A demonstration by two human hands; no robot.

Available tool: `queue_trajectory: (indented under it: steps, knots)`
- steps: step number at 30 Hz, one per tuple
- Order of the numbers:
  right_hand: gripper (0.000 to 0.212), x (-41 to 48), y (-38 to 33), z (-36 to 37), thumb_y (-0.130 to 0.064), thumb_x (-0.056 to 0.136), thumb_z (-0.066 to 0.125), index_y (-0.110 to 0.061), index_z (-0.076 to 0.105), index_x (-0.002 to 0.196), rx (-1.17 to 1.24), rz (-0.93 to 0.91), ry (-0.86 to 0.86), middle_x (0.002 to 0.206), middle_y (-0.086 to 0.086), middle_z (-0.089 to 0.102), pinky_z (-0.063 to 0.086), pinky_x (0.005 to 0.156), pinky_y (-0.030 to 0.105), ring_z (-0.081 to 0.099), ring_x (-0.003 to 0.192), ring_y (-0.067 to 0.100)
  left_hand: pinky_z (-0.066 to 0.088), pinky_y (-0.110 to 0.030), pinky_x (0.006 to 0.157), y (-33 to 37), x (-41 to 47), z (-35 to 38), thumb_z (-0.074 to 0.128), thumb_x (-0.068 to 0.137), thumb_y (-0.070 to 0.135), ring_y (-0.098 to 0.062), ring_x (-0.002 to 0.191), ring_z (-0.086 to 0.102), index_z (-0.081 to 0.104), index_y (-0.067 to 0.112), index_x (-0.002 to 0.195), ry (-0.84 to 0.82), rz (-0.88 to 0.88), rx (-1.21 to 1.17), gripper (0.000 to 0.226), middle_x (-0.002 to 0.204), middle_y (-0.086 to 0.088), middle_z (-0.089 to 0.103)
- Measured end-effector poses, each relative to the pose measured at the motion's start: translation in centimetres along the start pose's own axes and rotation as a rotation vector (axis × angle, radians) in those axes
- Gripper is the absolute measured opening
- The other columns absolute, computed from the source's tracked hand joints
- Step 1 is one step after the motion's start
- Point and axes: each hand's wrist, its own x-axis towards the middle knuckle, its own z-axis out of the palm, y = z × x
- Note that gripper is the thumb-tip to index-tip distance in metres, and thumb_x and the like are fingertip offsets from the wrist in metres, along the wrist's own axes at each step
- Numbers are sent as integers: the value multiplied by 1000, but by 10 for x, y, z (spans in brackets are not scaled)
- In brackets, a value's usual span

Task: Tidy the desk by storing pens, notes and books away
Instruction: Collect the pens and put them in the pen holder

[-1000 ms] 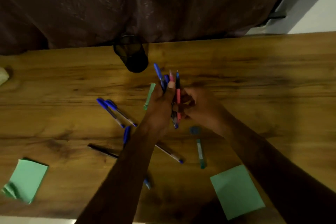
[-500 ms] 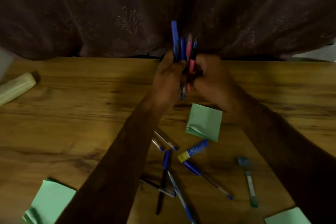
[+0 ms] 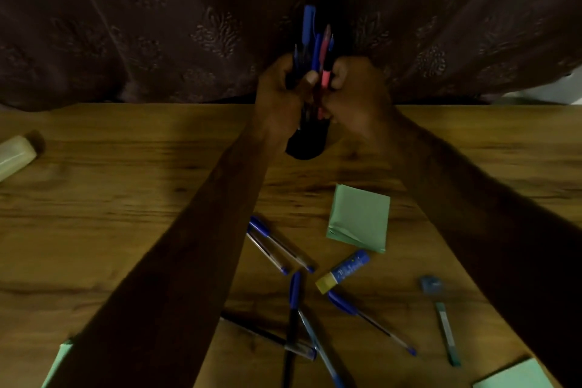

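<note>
- Well to the left, a pale cylindrical object (image 3: 15, 154) lies on the wooden desk (image 3: 94, 230), near its far edge.
- At the near left corner, a green note (image 3: 59, 359) shows partly from under the left forearm.
- Left hand (image 3: 280, 101), raised at the far edge in front of a dark patterned curtain (image 3: 157, 25), is clenched around a bundle of pens (image 3: 315, 47); blue and pink barrels stand upright above the knuckles.
- Just below both hands sits a black pen holder (image 3: 304, 145); whether the pens' lower ends are inside it cannot be told.
- Right hand (image 3: 356, 94) has its fingers curled against the same bundle from the right, pinching at the pink pen.
- Between the forearms, nearer the camera, loose pens (image 3: 274, 246) lie scattered, several crossing one another.
- Right of them lies a folded green note (image 3: 359, 217), with a blue tube with a yellow end (image 3: 345, 271) just near of it.
- Farther right are a small blue object (image 3: 433, 284) and a slim green pen (image 3: 447, 334).
- At the near right corner, a green notepad (image 3: 516, 375) is cut off by the frame.
</note>
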Motion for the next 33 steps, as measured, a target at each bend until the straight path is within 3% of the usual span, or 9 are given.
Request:
queue_trajectory:
  steps: [4,8,12,16,19,22,26,29,33]
  knots:
    - [28,-2,2,5,1,89,62,-20,54,72,18,79,-44,64,2,59,41,36,19,56,37,2,56,-39,92,-2,0,-1,56,91,-3,-21,107,66,59,6,124,6,-51,78,34,114,-10,68]
    - [12,-7,1,3,-4,91,65,-13,62,84,17,111,-78,70,4,62,39,33,17,54,35,0,54,-43,95,2,-3,-4,56,82,-11,-21,109,63,60,9,121,-6,-44,158,45,115,-8,65]
    - [8,-13,5,7,-11,89,72,-11,71,97,37,97,-112,73,2,64,43,36,20,56,42,2,56,-33,92,1,-9,-8,52,79,-15,-16,112,60,55,12,127,-48,-30,196,55,119,-4,61]
    - [15,-16,5,9,-11,88,72,-10,72,103,29,84,-95,73,2,65,46,38,22,64,52,13,54,-35,96,2,-12,-12,54,75,-5,-17,115,59,54,13,130,-83,-11,249,58,124,-7,60]
    - [26,-21,5,7,-13,89,73,-16,70,115,12,53,-78,87,2,70,47,38,20,67,60,14,48,-26,103,5,-16,-15,62,79,1,-13,120,56,54,11,132,-81,33,336,54,129,-4,60]
    - [37,-29,4,1,-12,90,71,-20,66,126,21,16,-20,106,-6,70,47,39,19,68,68,9,43,-8,97,4,-18,-18,61,84,-5,-8,119,56,55,11,133,-39,81,431,52,130,0,60]
    - [33,-40,7,-10,-15,90,72,-24,68,121,-11,-30,38,110,-12,68,54,44,24,70,77,9,31,4,92,9,-27,-19,61,80,-3,-9,123,51,60,12,128,68,229,603,50,135,-3,56]
    - [27,-51,10,-18,-17,88,73,-24,71,114,-20,-41,60,105,-12,68,56,48,24,68,71,7,28,5,94,13,-35,-18,64,78,-2,-12,126,50,62,10,125,71,293,666,49,137,-6,54]
    - [22,-67,15,-28,-18,88,71,-24,73,109,-62,-69,57,95,-18,69,54,65,19,63,67,-6,32,3,90,21,-62,-10,58,74,-3,-13,115,55,65,9,115,12,379,682,43,123,-8,61]
